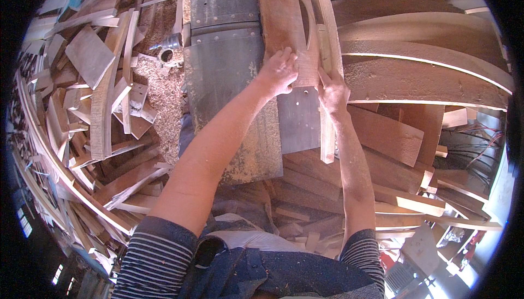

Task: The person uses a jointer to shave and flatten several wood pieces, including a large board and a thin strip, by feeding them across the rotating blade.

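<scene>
**Both hands on a board at the machine bench**

Offcuts (98,97) pile up far left, beside sawdust (164,89). On the grey metal bench (224,64), the left hand (279,72) presses flat, fingers spread, on a reddish wooden board (284,20). Just right, the right hand (333,92) grips a narrow wooden strip (326,129) alongside the board's edge. Curved planks (426,53) lie far right.

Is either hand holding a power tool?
No, the left hand presses flat on a board and the right hand grips a thin strip.
</scene>
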Motion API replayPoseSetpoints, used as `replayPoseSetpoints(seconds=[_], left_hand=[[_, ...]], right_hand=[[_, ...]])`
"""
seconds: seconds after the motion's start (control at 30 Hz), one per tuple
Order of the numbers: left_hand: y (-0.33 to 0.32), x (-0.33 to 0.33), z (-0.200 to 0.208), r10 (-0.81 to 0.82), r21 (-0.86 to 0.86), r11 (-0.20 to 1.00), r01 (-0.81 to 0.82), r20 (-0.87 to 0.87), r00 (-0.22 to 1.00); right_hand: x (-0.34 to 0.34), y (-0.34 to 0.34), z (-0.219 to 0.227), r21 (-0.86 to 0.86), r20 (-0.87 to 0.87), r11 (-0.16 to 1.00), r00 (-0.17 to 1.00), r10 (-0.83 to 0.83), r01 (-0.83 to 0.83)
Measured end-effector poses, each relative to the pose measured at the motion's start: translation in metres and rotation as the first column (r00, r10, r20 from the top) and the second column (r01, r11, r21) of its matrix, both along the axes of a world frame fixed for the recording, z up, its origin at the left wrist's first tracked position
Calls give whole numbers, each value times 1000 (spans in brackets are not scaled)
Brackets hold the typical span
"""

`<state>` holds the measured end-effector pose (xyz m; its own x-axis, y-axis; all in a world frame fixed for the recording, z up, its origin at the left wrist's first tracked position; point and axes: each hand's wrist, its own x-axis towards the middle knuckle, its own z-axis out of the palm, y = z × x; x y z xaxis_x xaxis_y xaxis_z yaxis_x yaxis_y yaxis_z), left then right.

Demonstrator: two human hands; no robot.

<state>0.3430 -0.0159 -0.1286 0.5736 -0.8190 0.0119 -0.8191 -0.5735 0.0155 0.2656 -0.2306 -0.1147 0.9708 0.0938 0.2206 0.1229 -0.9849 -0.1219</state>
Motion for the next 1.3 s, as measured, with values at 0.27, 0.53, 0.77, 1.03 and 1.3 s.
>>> replayPoseSetpoints(seconds=[0.27, 0.53, 0.77, 1.03, 1.3], left_hand=[[0, 10, -1, 2, 6, 1000, -2, -10, 1000], [0, 22, 4, -6, 24, 1000, 7, -36, 999], [1, 30, 3, -10, 11, 1000, 10, -14, 1000], [3, 40, 5, -6, -15, 1000, 6, 11, 1000], [1, 52, 8, -12, 2, 1000, 12, -4, 1000]], right_hand=[[10, 2, 3, 5, -7, 1000, 1000, 3, -3], [20, -2, -1, 24, 3, 1000, 1000, 4, -4], [29, -4, -4, 50, 5, 998, 1000, 23, -24], [39, -5, -5, 20, 10, 1000, 1000, 23, -23], [50, -10, -10, 23, 27, 999, 999, 26, -26]])
